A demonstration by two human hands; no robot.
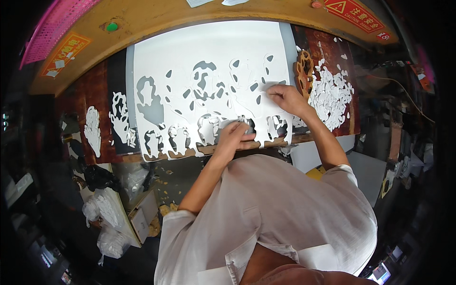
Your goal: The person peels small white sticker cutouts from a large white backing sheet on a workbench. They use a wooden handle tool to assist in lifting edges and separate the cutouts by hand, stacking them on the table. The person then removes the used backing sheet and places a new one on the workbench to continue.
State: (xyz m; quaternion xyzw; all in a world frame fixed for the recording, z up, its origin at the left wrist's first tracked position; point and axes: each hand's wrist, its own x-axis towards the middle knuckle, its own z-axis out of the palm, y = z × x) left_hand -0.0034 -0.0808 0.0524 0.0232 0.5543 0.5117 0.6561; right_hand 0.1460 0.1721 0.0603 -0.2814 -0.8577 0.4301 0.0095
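Observation:
A large white sheet (209, 42) with shoe-part-shaped cutouts lies across a grey board (287, 40). My left hand (232, 137) bends its fingers over a dark cutout near the sheet's front edge, with small white scraps beside the fingertips. Whatever is between those fingers is hidden. Farther right, my right hand (287, 99) touches the sheet with thumb and fingers pinched together; I cannot make out what is in them. An orange-brown openwork cutting die (304, 71) stands beyond the right hand, at the board's right side. Along the front, ragged strips of the sheet surround several openings.
Small white cut pieces lie in a heap (332, 97) at the right. Two white lacy cutouts, one farther left (92, 130), lie on the left side. A yellow machine beam (156, 21) with a green button (112, 27) spans the back. Plastic bags (111, 242) sit below left.

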